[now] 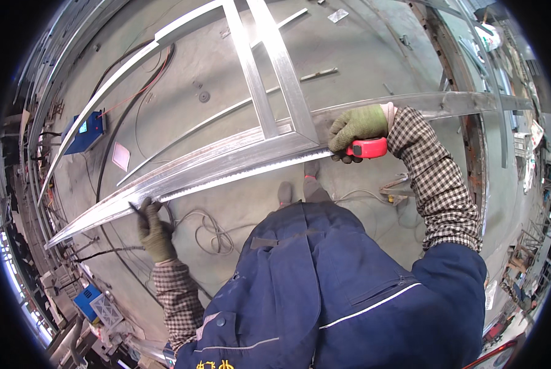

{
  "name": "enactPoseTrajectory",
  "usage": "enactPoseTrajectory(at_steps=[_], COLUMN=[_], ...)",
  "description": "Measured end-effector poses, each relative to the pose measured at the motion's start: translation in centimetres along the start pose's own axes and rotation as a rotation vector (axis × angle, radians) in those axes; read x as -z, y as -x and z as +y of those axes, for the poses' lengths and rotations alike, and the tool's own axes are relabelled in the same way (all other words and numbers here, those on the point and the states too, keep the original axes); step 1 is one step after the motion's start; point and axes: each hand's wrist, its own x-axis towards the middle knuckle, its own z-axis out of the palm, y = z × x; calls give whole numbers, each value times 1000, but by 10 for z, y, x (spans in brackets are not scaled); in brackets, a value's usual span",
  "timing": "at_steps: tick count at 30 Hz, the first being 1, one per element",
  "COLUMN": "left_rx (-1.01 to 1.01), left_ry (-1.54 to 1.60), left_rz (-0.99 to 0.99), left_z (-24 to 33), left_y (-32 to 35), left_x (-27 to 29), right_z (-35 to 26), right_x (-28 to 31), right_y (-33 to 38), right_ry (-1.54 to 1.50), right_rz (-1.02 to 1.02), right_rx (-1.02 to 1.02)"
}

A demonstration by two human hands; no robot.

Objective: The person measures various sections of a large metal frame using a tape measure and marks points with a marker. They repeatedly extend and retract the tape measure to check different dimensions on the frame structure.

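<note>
My right hand [358, 126], in a green work glove, grips a red tape measure [369, 147] by the corner of a silvery metal frame [300, 138]. The pulled-out blade [251, 174] runs left along the near edge of the frame's long bar [207, 163]. At the blade's far left part is my left hand [156, 234], gloved too, with its fingers closed by the bar's edge. A thin dark pen-like stick [135, 209] juts from these fingers; its exact kind cannot be made out.
Two parallel metal bars [269, 67] lead away from the frame corner. A blue machine [83, 132] stands on the floor at far left, near dark cables [127, 74]. Coiled cable [214, 234] lies near my feet. A rusty beam [444, 46] runs along the right.
</note>
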Motion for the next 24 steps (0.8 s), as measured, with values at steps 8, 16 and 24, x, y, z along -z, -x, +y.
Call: enactPoseTrajectory(at_steps=[8,16,24], left_rx=[327,159,-226], left_ry=[341,655,-159], left_rz=[406,219,327], left_z=[-77,-119,-113], left_y=[-110,-190,-116], left_x=[139,224,167], right_z=[-21,-6,49], right_x=[-49,-120,-203], right_y=[46,89,50], right_ry=[17,46,194], right_rz=[192,297,221], right_rx=[-14,28,224])
